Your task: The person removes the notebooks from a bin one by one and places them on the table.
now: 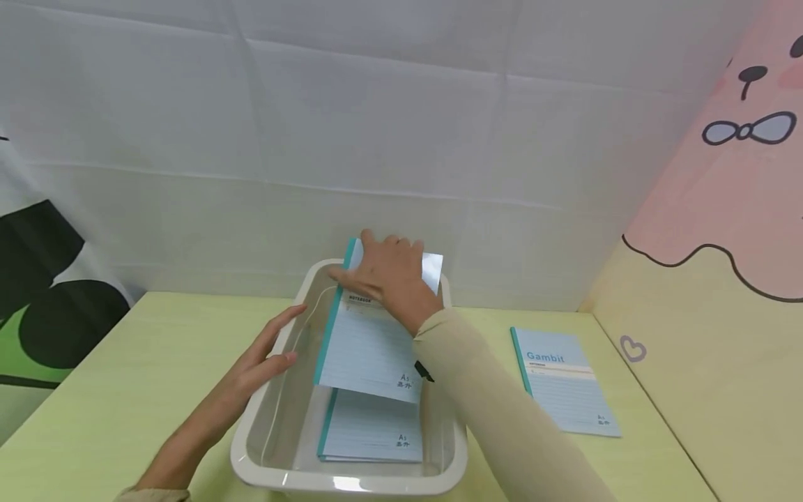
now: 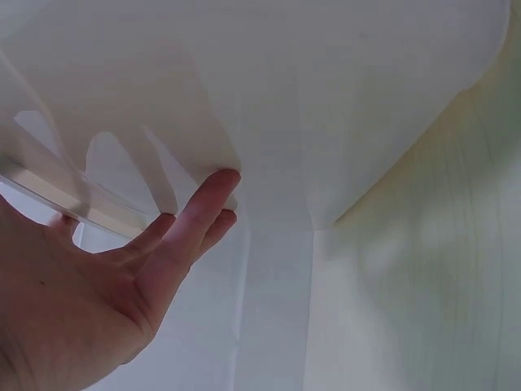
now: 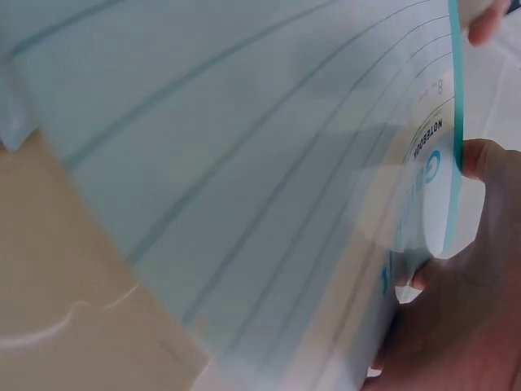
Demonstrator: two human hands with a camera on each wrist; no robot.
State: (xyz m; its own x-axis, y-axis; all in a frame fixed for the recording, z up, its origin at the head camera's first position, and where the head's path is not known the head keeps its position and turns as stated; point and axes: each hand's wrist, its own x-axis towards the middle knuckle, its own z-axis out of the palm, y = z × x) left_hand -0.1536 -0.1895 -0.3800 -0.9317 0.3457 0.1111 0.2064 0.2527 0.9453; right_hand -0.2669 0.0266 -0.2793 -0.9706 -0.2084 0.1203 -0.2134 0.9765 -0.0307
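Note:
My right hand (image 1: 392, 275) grips the upper part of a light-blue notebook (image 1: 370, 348) with a teal spine, held tilted over a white plastic basin (image 1: 345, 482). In the right wrist view this notebook (image 3: 244, 171) bows, with the thumb at its spine edge. Beneath it, more of the same notebooks (image 1: 370, 425) lie on the basin floor, partly covered by the held one. My left hand (image 1: 260, 362) is at the basin's left rim, fingers extended. The left wrist view has its fingertips against the basin's outer wall (image 2: 269, 106).
Another light-blue notebook (image 1: 564, 383), marked Gambit, lies on the pale yellow-green table (image 1: 125, 390) right of the basin. A white cloth backdrop (image 1: 376, 125) hangs behind the table. A pink and cream panel (image 1: 709, 230) with drawn shapes stands on the right.

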